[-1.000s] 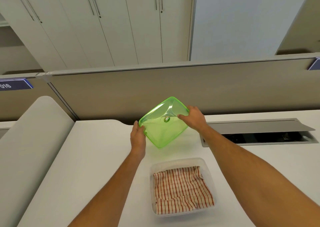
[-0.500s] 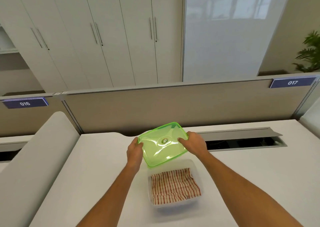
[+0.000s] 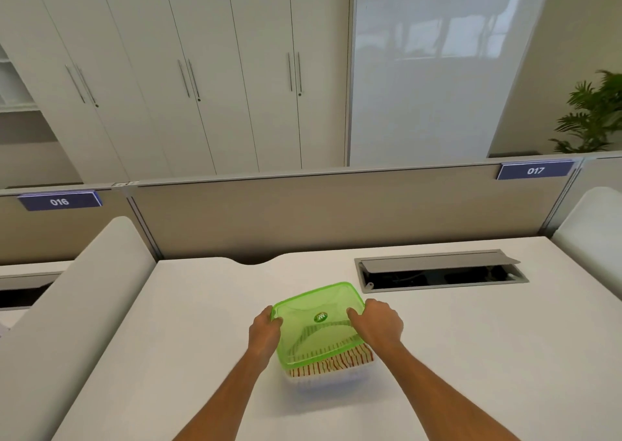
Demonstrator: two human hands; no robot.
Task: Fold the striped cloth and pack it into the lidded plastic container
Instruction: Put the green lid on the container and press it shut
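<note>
now both hands, left hand (image 3: 265,330) and right hand (image 3: 379,322), have lowered the green lid (image 3: 318,322) onto the clear container (image 3: 323,378) holding the folded striped cloth (image 3: 331,366); pressing it shut remains.

Both bare forearms reach forward from the bottom edge toward 12 o'clock, converging slightly. The left hand (image 3: 265,333) curls at the 9 o'clock side, thumb on top; the right hand (image 3: 378,323) arches at 3 o'clock, fingers spread and pressing down, each gripping an edge between them.
</note>
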